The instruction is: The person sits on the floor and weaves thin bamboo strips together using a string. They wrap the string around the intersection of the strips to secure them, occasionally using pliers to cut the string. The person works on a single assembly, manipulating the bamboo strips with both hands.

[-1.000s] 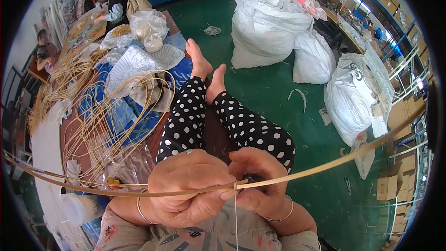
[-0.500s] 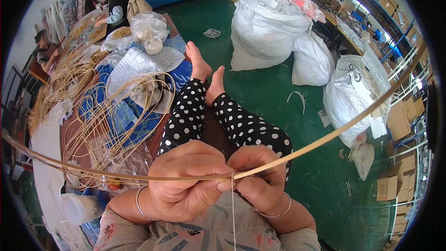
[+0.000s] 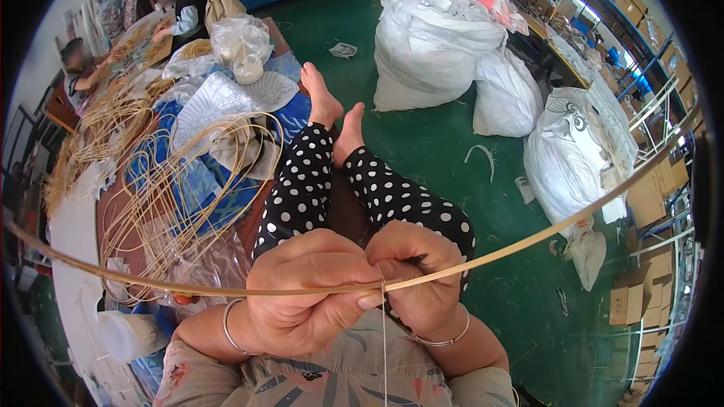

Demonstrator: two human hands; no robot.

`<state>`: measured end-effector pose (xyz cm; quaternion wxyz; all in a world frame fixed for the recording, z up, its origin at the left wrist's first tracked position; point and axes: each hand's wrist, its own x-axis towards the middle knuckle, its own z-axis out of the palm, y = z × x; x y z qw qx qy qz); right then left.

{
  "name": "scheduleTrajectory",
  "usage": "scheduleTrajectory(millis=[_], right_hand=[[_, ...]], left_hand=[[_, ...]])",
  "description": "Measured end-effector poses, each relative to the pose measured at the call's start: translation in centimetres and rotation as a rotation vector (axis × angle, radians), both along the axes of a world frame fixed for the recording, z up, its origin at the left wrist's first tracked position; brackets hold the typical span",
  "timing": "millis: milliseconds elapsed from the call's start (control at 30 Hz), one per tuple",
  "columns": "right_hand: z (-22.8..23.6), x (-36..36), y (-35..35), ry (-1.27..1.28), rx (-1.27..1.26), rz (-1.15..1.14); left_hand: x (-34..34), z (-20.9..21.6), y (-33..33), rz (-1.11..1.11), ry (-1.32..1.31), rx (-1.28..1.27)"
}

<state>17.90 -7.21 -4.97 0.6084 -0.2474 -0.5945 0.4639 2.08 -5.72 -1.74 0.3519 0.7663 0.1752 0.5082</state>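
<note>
A long, thin bamboo strip bows across in front of me from side to side. My left hand pinches it near the middle, thumb below and fingers above. Close beside it, my right hand is closed with curled fingers, right behind the strip. What its fingertips grip is hidden. Between the hands a white thread loops round the strip and hangs straight down over my lap. Each wrist wears a thin bangle.
Loops of thin cane, white patterned fans and a thread spool lie to my left. Two people sit working at the far left. Big white sacks stand on the green floor, and shelves with cardboard boxes line the right.
My right hand has turned and curled more, its thumb drawn up from below the strip. The strip's right end has dipped slightly. My left hand keeps its pinch.
</note>
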Motion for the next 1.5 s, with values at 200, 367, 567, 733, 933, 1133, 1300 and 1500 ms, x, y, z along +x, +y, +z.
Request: scheduleTrajectory(millis=[200, 367, 567, 733, 933, 1133, 1300, 1500], right_hand=[[-0.1, 0.3, 0.4, -0.047, -0.021, 0.005], [-0.2, 0.3, -0.2, 0.07, -0.204, 0.133], [-0.4, 2.3, -0.5, 0.046, -0.42, 0.187], [5.4, 3.3, -2.7, -0.07, 0.112, 0.671], [7.9, 6.8, -3.7, 0.108, 0.55, 1.069], [6.9, 5.9, -3.2, 0.209, 0.547, 0.867], [2.0, 1.6, 0.3, -0.448, 0.29, 0.033], [5.3, 0.5, -3.6, 0.74, -0.351, 0.513]], left_hand=[[0.2, -0.3, 0.2, 0.13, 0.108, 0.215], [0.0, -0.6, 0.1, 0.155, 0.166, 0.256], [-0.7, -0.2, 1.1, 0.166, 0.013, 0.323], [-0.8, 0.9, 2.0, 0.203, 0.011, 0.264], [-6.5, -1.5, 0.7, 0.806, -0.468, -0.147], [-12.5, -3.8, 4.1, 0.565, -0.555, -0.116], [1.3, -3.4, 5.8, 0.449, 0.175, 0.299], [2.3, 0.3, 2.8, 0.208, 0.074, 0.368]])
